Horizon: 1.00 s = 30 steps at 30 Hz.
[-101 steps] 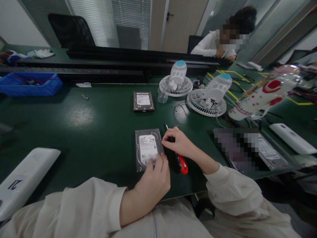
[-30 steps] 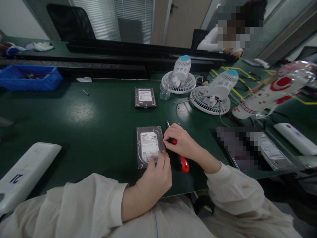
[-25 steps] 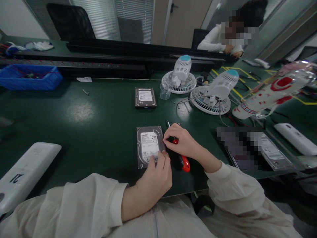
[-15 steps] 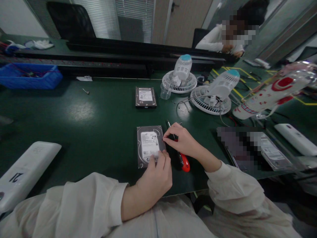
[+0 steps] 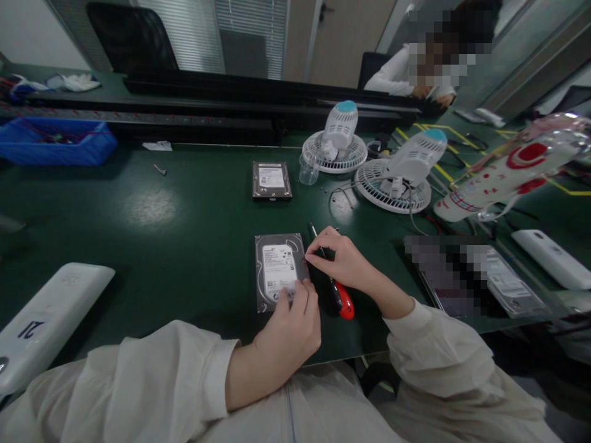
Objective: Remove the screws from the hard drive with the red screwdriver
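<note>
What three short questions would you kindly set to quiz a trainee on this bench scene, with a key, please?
1. Which of these does the left hand touch?
a) the blue bin
b) the near hard drive
c) the white fan
2. True or false: the red-handled screwdriver lies to the right of the near hard drive.
3. Fill in the gap: just to the right of the far hard drive is a clear plastic ____.

Key: 1. b; 2. true; 3. cup.
</note>
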### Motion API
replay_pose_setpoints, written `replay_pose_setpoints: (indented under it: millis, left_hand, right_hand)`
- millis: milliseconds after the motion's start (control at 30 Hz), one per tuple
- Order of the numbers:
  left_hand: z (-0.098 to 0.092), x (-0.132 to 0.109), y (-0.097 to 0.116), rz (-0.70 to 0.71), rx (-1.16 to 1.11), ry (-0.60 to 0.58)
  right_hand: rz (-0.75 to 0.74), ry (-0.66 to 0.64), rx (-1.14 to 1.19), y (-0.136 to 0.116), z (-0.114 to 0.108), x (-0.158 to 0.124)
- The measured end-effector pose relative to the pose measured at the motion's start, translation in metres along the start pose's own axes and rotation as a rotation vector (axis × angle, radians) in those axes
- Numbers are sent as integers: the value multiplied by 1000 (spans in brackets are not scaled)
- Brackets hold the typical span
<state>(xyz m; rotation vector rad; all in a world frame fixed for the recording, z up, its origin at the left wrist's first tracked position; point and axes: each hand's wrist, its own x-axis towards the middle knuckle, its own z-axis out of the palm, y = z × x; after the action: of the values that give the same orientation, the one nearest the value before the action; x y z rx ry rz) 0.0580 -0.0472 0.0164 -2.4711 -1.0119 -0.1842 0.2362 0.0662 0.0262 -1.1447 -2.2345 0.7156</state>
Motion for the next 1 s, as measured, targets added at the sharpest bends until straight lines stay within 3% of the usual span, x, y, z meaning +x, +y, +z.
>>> replay_pose_setpoints:
  millis: [233, 400, 500, 533, 633, 733, 900, 1000]
  left_hand:
    - [0, 0, -1, 2, -1, 12]
    - [3, 0, 1, -6, -14, 26]
    - [4, -1, 0, 7, -18, 16]
    - [4, -2, 0, 13, -19, 12]
    - [5, -2, 0, 20, -20, 14]
    - [6, -3, 1, 18, -26, 22]
    - [8, -3, 3, 14, -25, 21]
    - [9, -3, 2, 16, -25, 8]
  right_hand:
    - [-8, -3, -25, 0, 1, 1]
    - [32, 87, -127, -7, -12, -6]
    - [166, 151, -294, -25, -18, -26]
    - [285, 138, -425, -33, -17, -35]
    - [553, -40, -525, -53, -7, -61]
    - [713, -102, -467, -66, 7, -75]
    - [727, -116, -355, -72, 18, -80]
    - [700, -60, -339, -71, 19, -83]
